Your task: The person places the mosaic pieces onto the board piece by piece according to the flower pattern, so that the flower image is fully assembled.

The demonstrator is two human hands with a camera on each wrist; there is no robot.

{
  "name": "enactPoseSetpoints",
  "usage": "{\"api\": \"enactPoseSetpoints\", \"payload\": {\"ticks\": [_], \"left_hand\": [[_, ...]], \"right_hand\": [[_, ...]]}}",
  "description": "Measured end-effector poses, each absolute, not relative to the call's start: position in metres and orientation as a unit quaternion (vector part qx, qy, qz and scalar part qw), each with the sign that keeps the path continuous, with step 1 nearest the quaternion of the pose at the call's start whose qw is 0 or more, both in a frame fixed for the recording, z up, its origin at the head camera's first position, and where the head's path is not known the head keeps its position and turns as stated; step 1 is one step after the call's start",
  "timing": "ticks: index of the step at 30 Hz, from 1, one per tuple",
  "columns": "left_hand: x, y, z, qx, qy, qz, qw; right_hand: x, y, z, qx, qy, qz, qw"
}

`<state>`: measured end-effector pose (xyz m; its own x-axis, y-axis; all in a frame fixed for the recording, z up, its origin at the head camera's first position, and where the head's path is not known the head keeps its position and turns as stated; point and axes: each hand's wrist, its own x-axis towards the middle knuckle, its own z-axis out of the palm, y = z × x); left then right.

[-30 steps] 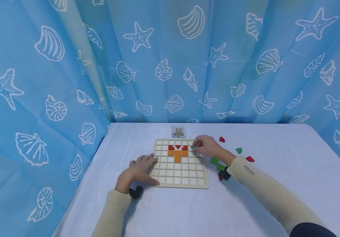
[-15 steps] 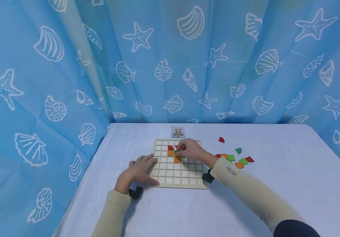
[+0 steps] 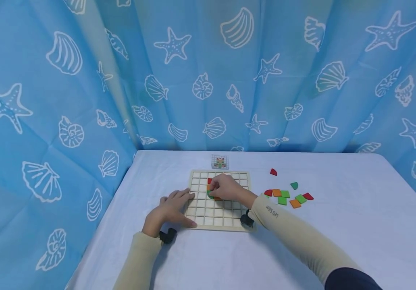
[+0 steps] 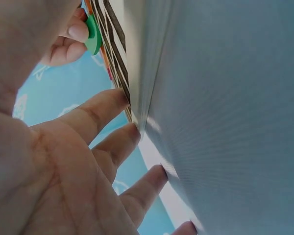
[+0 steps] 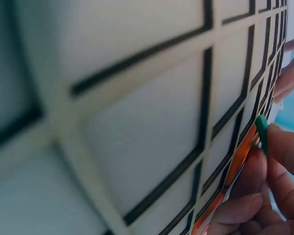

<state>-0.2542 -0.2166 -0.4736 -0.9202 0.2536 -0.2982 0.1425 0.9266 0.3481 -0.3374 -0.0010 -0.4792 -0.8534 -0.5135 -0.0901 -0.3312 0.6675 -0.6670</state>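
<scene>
A pale grid board (image 3: 208, 221) lies on the table, with red and orange tiles in its upper cells, partly hidden behind my right hand (image 3: 226, 187). Between the right thumb and fingers I pinch a dark green quarter-round tile (image 3: 210, 196), close over a cell just left of the lower orange tile (image 3: 217, 198). The right wrist view shows this green tile (image 5: 262, 132) edge-on beside orange tiles (image 5: 241, 155). My left hand (image 3: 171, 207) is spread along the board's left edge, fingertips touching its frame and the thumb at the lower left corner.
Right of the board lie loose tiles: a light green square (image 3: 282, 200), an orange square (image 3: 295, 204), a red quarter-round (image 3: 273, 172), a dark green one (image 3: 294, 185) and several more. A small pattern card (image 3: 220, 162) stands behind the board. A blue shell-print curtain (image 3: 208, 80) hangs behind.
My right hand has carried the green tile from the board's upper right side leftward and down to beside the lower orange tile. The left hand keeps its place.
</scene>
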Motion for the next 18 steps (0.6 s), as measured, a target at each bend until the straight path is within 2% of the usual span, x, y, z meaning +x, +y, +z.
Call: {"api": "enactPoseSetpoints", "payload": {"ticks": [6,18], "left_hand": [[-0.2543,-0.2147,-0.4738,0.101,0.966,0.164,0.173],[-0.2554,-0.2151,-0.4745,0.095,0.967,0.159,0.173]], "right_hand": [[-0.3349,-0.002,-0.4785,-0.236,0.916,-0.302,0.122],[-0.3355,-0.0022,-0.4794,-0.237,0.914,-0.303,0.129]]}}
